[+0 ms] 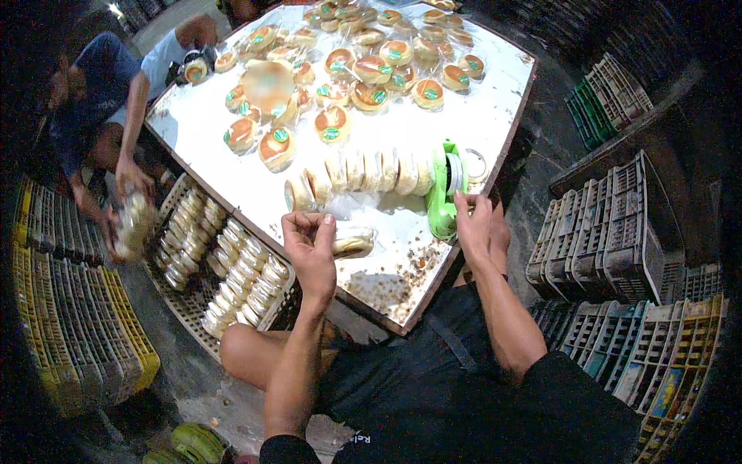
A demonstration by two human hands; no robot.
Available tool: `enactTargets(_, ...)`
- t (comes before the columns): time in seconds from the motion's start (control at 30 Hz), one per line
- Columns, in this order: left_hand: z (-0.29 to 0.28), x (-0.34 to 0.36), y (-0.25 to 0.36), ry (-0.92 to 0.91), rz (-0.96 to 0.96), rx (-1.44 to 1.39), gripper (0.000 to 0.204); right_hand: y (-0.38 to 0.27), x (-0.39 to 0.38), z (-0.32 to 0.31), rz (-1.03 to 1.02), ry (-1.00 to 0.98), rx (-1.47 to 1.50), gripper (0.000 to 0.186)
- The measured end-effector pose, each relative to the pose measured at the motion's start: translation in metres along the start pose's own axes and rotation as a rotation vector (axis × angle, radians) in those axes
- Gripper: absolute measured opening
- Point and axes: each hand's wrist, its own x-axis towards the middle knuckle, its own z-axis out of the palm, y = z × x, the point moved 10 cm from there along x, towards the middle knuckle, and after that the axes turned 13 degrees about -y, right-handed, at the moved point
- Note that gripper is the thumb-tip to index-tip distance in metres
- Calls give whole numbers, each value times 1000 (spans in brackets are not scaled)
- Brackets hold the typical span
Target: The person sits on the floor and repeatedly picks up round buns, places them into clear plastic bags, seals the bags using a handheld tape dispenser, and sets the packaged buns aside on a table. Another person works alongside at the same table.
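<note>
My left hand [311, 249] is closed in a pinch at the near left part of the white table [394, 282]. Whatever its fingertips hold is too small to make out. Right beside its thumb lies a bun in a clear bag [354, 243]. My right hand [481, 230] is also closed, its fingertips against the near right side of a green tape dispenser [442, 203]; what they pinch is hidden. Beyond my hands, a row of buns [363, 172] stands on edge, reaching from the left up to the dispenser.
Many bagged buns with green labels [371, 69] cover the far table. At left, a crate [202, 340] holds packed buns, and another person [100, 116] handles a bagged bundle [133, 226]. Crates [595, 232] stand at right, more [73, 309] at left. A tape roll [478, 165] lies beyond the dispenser.
</note>
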Motion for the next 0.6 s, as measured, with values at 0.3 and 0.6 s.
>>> enactTargets(0.3, -8, -2, -16, 33, -33, 71, 27, -35, 26, -9, -198, 66, 0, 34)
enactTargets(0.6, -25, -8, -18, 72, -40, 186, 26, -90, -84, 77, -174, -437, 506, 19)
